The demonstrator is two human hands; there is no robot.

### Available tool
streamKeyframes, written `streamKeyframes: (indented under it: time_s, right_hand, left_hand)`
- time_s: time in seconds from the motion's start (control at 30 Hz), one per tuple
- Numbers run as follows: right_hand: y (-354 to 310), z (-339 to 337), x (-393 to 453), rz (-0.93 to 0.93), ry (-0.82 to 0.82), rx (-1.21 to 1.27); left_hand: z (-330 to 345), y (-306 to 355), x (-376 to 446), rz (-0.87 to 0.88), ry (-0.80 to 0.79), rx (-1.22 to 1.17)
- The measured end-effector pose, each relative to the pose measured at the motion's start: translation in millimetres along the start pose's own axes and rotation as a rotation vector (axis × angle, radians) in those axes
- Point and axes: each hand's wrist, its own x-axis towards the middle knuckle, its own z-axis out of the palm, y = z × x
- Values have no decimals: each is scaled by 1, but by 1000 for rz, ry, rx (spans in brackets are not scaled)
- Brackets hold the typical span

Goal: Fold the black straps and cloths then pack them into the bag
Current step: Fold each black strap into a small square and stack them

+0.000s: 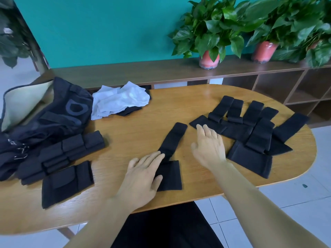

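You are folding — your left hand (pixel 143 173) presses the strap (pixel 171 154) flat, your right hand (pixel 209 145) hovers open; next, fold its far end over.

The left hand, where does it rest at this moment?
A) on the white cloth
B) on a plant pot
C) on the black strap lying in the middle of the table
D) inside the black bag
C: the left hand lies flat, fingers straight, on the wide end of the black strap at mid-table.
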Motion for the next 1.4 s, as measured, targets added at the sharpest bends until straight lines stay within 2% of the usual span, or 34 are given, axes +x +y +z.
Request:
streamKeyframes:
  time_s: [0.1, 0.2, 0.3, 0.37, 0.83, 1.03, 1.13, 1.23, 1.3, 1.4]
  right_hand:
    - [-33, -6, -21, -267, 50, 148]
    - [-55, -5, -40, -357, -19, 183]
    - [-65, 4, -43, -324, -180, 78]
    - [-69, 9, -36, -304, -221, 34]
    - [-81, 28, 65, -336, -332, -190]
    - [-84, 31, 90, -336, -349, -192]
    - [-82, 24, 81, -328, -286, -9]
    - [-74, 7, 62, -373, -89, 219]
    - [-66, -3, 41, -425, 14, 326]
    - [-50, -10, 1, -473, 17, 384]
  left_hand:
    - [-4, -8, -8, -13, 140, -69]
    - [-3, -16, -11, 39, 148, -47]
    - [0, -17, -12, 65, 93, -25]
    - [2, -16, -11, 60, 76, -38]
    - [10, -17, -1, 30, 101, -94]
    - [10, -22, 3, 47, 83, -99]
    - [9, -26, -4, 75, 138, -123]
    - [0, -32, -10, 86, 187, -174]
    - [-5, -38, -12, 117, 141, -165]
    - [-13, -45, -13, 134, -22, -112]
